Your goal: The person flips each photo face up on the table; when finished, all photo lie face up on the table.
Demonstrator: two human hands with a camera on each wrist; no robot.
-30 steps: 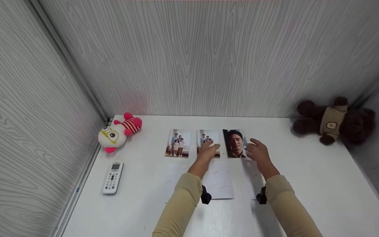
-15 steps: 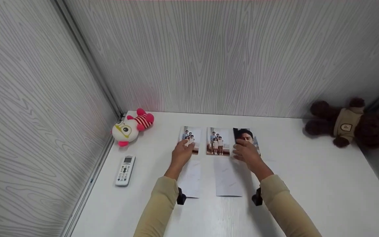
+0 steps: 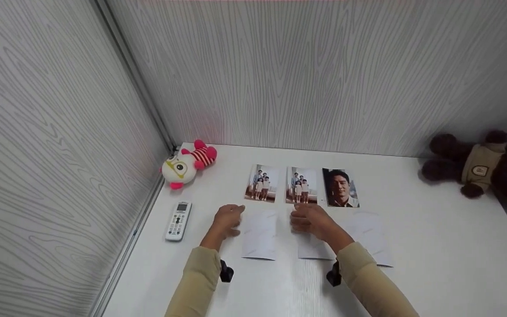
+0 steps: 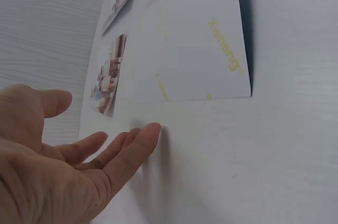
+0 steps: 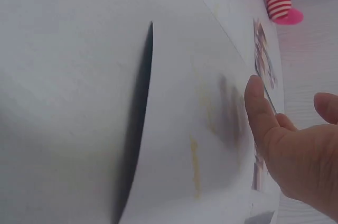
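Note:
Two family photos, a left one (image 3: 262,184) and a middle one (image 3: 302,186), lie in the back row beside a portrait photo (image 3: 341,188). In front of them are three white sheets: left (image 3: 260,237), middle (image 3: 313,252) and right (image 3: 370,237). My left hand (image 3: 228,221) hovers just left of the left sheet, fingers spread and holding nothing. In the left wrist view, that sheet (image 4: 185,44) bears faint yellow print. My right hand (image 3: 315,221) is over the back part of the middle sheet, hiding some of it. Its fingers (image 5: 260,110) look fairly straight and grip nothing.
At the left lie a white remote control (image 3: 178,221) and a pink-and-white plush toy (image 3: 187,165). A brown teddy bear (image 3: 480,167) lies at the far right. Grained panels (image 3: 280,75) enclose the white table (image 3: 429,237) at the back and sides.
Both hands have moved left and toward me, away from the photos: the left to beside the left sheet, the right from the portrait to the middle sheet. The head view has turned left.

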